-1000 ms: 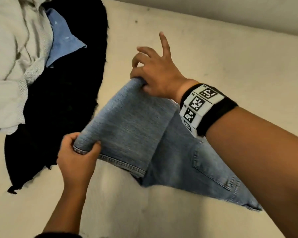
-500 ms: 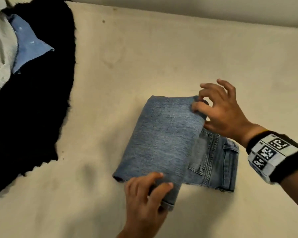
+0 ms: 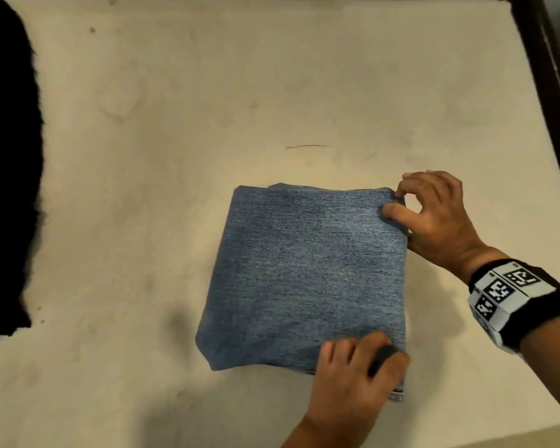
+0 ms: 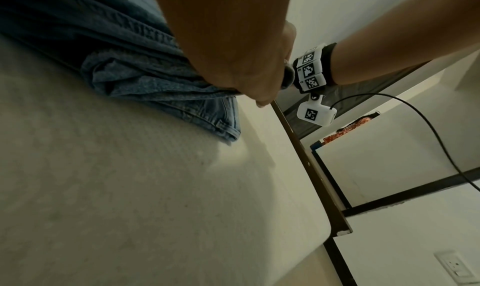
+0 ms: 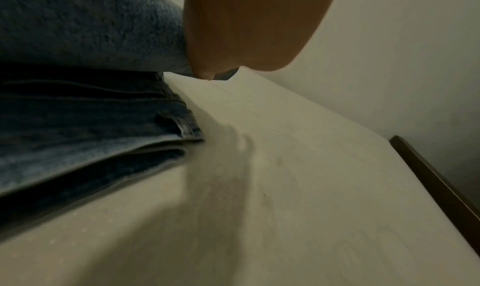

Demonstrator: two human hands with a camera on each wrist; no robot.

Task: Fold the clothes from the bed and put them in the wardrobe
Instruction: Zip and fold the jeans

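The right hand (image 3: 435, 221) pinches the far right corner of the folded jeans (image 3: 304, 279) between thumb and index finger; the remaining fingers are curled above the fabric. The left hand (image 3: 356, 379) grips the near right corner, fingers curled on top, thumb at the edge. The jeans lie flat as a squared stack on the cream mattress (image 3: 175, 124). The right wristband (image 3: 511, 295) carries black-and-white square marker codes; no readable lettering is visible. A black garment (image 3: 7, 189) is cut off at the left edge of the head view. The dark bed frame (image 3: 543, 76) runs along the right. In the left wrist view, a wall socket (image 4: 454, 268) is partly cropped. The right wrist view is blurred.
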